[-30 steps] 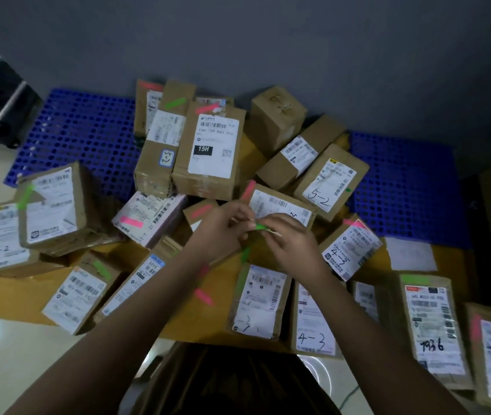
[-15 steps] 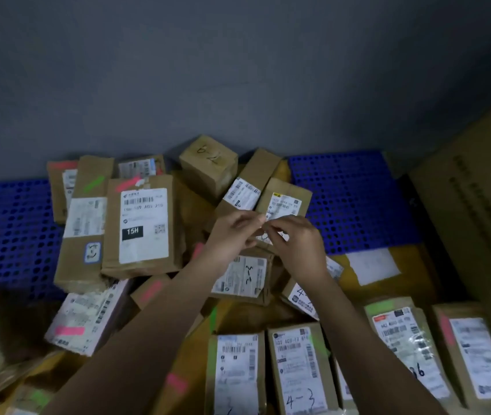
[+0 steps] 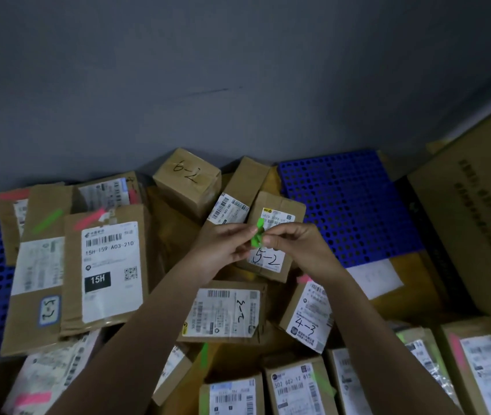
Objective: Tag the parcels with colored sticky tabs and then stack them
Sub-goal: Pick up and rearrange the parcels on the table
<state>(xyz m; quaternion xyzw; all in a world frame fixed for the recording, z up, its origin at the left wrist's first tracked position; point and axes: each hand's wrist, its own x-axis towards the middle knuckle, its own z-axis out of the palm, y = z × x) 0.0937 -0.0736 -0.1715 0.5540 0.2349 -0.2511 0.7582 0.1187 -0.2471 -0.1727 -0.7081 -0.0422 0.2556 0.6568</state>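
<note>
Between your two hands, above the middle of the heap: one green sticky tab (image 3: 257,236), a thin, limp strip, near weightless, crumpled where you hold it. Your left hand (image 3: 223,245) pinches its lower part and your right hand (image 3: 293,242) nips its right edge, fingertips of both closed narrow on it. Expect it to curl and cling to skin; hold it by the non-gummed end if you can tell which that is, and press it flat once laid.

Directly beneath: parcel marked 5-2 (image 3: 274,235), a small stiff carton; I see no tab on it, so it is likely next. Probably light; grip by opposite sides.

Just left and far: cube marked 6-2 (image 3: 187,178), no tab visible either.

Far left: flat parcel marked 15H (image 3: 106,265), already wearing a pink tab (image 3: 90,219).

Right: blue perforated pallet (image 3: 349,205) and large carton (image 3: 474,223). Stacking not begun.
</note>
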